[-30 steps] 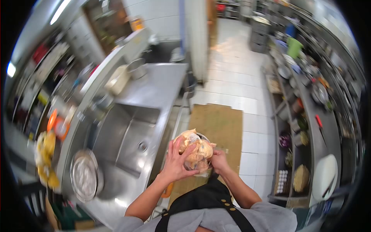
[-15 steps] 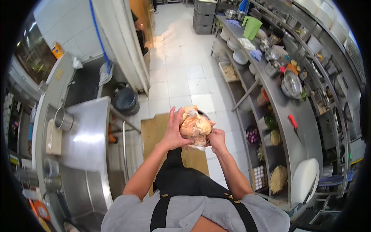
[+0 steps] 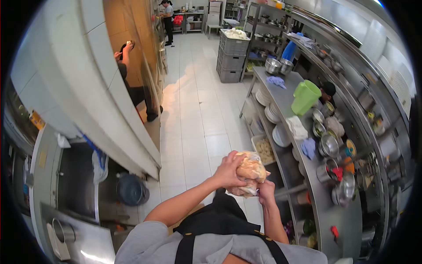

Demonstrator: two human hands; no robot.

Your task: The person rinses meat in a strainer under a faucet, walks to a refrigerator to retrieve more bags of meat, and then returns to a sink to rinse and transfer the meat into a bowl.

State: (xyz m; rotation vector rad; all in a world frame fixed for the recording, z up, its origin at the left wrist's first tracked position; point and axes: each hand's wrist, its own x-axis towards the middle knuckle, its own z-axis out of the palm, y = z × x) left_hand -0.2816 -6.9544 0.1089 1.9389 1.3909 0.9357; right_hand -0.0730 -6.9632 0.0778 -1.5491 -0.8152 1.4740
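Observation:
In front of my apron I carry a clear plastic bag of pale orange food (image 3: 252,170), lumpy like raw chicken pieces. My left hand (image 3: 227,170) wraps the bag's left side, thumb across its front. At the lower right, my right hand (image 3: 266,192) is closed with its fingers pressed against the bag's edge; its fingertips are partly hidden there. Both hands are over the walkway, just left of the steel counter (image 3: 327,215).
A green pitcher (image 3: 306,97), metal bowls (image 3: 329,144) and cloths crowd the right counter. Grey stacked crates (image 3: 231,57) stand ahead. On the left are a bucket (image 3: 132,190), a sink (image 3: 72,180) and a white pillar (image 3: 94,83). People are at left (image 3: 126,66), far ahead (image 3: 168,22) and behind the counter (image 3: 327,91).
I have moved forward along the walkway, and the view has tilted up. The bag, still in both hands, sits further right and lower in view. The brown mat is now mostly hidden.

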